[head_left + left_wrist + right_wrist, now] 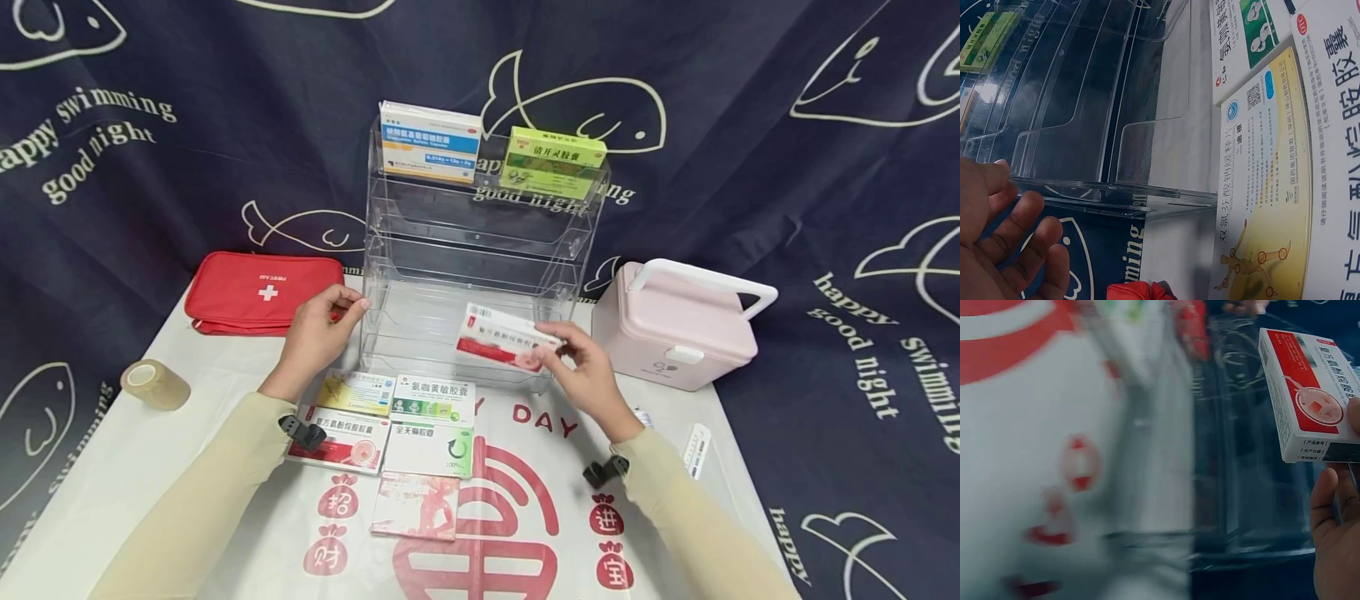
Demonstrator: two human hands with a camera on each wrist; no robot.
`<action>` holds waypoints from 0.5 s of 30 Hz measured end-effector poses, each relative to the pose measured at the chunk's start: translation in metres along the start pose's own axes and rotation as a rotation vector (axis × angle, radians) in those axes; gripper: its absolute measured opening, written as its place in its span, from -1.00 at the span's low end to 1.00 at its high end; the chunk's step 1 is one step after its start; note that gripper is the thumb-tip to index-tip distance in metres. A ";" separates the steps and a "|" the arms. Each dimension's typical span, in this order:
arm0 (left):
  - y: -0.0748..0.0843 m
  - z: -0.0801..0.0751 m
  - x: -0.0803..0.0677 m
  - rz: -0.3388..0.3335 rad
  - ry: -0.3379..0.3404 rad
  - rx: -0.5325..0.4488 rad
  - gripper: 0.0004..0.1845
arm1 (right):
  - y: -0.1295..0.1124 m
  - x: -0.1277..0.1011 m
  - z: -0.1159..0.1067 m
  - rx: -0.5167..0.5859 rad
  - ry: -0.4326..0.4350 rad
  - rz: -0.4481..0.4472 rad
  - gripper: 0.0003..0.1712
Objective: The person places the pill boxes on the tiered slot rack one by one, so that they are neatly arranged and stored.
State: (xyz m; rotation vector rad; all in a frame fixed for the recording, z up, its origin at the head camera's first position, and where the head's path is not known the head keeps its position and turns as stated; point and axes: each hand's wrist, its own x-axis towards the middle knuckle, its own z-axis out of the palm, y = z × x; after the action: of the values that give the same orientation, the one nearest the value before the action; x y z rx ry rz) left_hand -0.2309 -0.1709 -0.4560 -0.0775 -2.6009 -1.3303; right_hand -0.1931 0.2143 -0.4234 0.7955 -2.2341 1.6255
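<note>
My right hand (585, 375) pinches a red-and-white medicine box (504, 337) by its right end, in front of the lower tiers of a clear acrylic display rack (480, 225). In the right wrist view the same medicine box (1310, 394) shows its red printed face, with thumb and fingers at its edge. My left hand (322, 333) is at the rack's left side, fingers loosely bent and fingertips right at its edge. The left wrist view shows the left hand (1010, 244) beside the rack's clear side panel. A blue-and-white medicine box (430, 143) and a green medicine box (553, 162) stand on the top tier.
Several medicine boxes lie flat before the rack, among them a yellow box (356, 393), a white-green box (427, 450) and a pink box (415, 506). A red first-aid pouch (262, 287) and tape roll (156, 385) lie left; a pink case (675, 325) stands right.
</note>
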 end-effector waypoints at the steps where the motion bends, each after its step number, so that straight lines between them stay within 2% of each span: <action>1: 0.000 0.000 0.000 0.002 0.000 0.000 -0.69 | -0.002 0.010 0.001 -0.001 0.000 -0.013 -0.60; 7: -0.001 0.001 0.000 0.006 -0.002 -0.003 -0.68 | -0.011 0.070 0.007 -0.008 -0.011 -0.072 -0.63; 15: 0.000 0.000 0.000 0.004 -0.003 0.004 -0.69 | -0.037 0.127 0.015 -0.037 -0.003 -0.059 -0.67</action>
State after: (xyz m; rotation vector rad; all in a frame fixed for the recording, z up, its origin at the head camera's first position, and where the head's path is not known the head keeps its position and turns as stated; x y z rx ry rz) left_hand -0.2309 -0.1709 -0.4554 -0.0836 -2.6043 -1.3243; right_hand -0.2738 0.1577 -0.3338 0.8456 -2.2142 1.5533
